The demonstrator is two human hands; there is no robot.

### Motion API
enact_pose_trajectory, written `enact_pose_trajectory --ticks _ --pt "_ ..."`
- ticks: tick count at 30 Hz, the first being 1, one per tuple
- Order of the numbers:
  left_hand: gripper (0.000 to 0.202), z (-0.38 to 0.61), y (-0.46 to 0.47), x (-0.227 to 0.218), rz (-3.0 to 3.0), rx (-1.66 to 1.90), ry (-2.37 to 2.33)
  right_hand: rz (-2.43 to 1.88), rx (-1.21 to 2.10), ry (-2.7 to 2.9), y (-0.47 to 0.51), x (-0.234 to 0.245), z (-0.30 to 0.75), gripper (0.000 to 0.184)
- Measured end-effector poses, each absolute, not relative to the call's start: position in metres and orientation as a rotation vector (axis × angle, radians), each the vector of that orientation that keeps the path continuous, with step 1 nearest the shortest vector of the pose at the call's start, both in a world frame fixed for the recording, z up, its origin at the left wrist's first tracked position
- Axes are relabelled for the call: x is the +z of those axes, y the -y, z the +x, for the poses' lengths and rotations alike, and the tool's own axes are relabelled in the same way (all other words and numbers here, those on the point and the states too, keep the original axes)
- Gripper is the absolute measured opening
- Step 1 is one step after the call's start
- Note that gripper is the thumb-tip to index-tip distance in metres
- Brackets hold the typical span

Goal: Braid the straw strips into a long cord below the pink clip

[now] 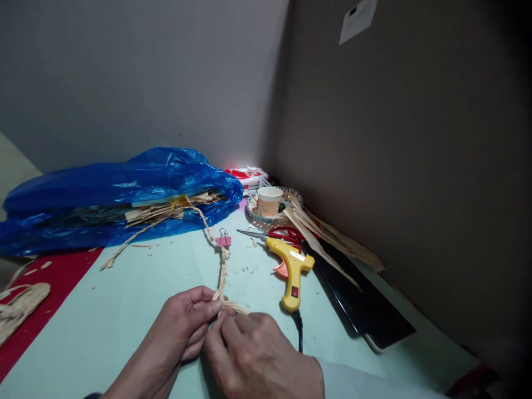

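A thin braid of pale straw strips (223,271) lies along the light green table, running away from me to a pink binder clip (223,240) at its far end. My left hand (185,324) pinches the near end of the braid between thumb and fingers. My right hand (253,352) is closed beside it, its fingertips on the loose strips at the same end. The two hands touch each other at the braid.
A yellow glue gun (291,271) lies right of the braid, red scissors (282,234) behind it. A woven tray (254,213) holds a paper cup (269,200). Straw strips (332,238) lie over a black slab (357,305). A blue plastic bag (116,194) sits at the left.
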State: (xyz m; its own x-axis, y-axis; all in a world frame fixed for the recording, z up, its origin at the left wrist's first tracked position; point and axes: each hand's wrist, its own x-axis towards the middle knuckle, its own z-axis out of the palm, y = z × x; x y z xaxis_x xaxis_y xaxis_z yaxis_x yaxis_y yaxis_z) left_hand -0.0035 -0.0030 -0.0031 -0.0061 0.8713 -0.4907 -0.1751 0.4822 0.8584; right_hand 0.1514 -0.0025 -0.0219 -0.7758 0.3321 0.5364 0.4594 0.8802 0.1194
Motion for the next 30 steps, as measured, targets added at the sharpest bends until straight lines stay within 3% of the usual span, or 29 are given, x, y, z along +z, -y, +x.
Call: enact_pose_trajectory --ticks 3,8,12,23,26,30 --pt "0.027 -0.004 0.004 -0.003 0.693 0.944 -1.308 -0.631 -0.004 2.495 0.000 -0.014 0.154 0.015" --pt "0.023 -0.006 0.004 -0.007 0.777 0.934 -1.191 -1.129 0.702 2.144 -0.014 0.011 0.162 0.012" --pt "0.026 -0.007 0.004 -0.011 0.852 0.910 -1.136 -1.130 1.275 2.061 -0.025 0.012 0.164 0.015" --pt "0.037 -0.001 0.015 -0.013 1.024 0.847 -1.424 -1.172 1.389 1.963 -0.032 0.003 0.160 0.019" --pt "0.027 -0.003 0.019 -0.001 1.218 0.773 -1.578 -1.204 1.358 1.922 -0.031 0.005 0.160 0.017" --pt "0.033 -0.003 0.026 0.007 1.591 0.784 -1.791 -1.179 1.331 1.916 -0.029 0.002 0.160 0.019"
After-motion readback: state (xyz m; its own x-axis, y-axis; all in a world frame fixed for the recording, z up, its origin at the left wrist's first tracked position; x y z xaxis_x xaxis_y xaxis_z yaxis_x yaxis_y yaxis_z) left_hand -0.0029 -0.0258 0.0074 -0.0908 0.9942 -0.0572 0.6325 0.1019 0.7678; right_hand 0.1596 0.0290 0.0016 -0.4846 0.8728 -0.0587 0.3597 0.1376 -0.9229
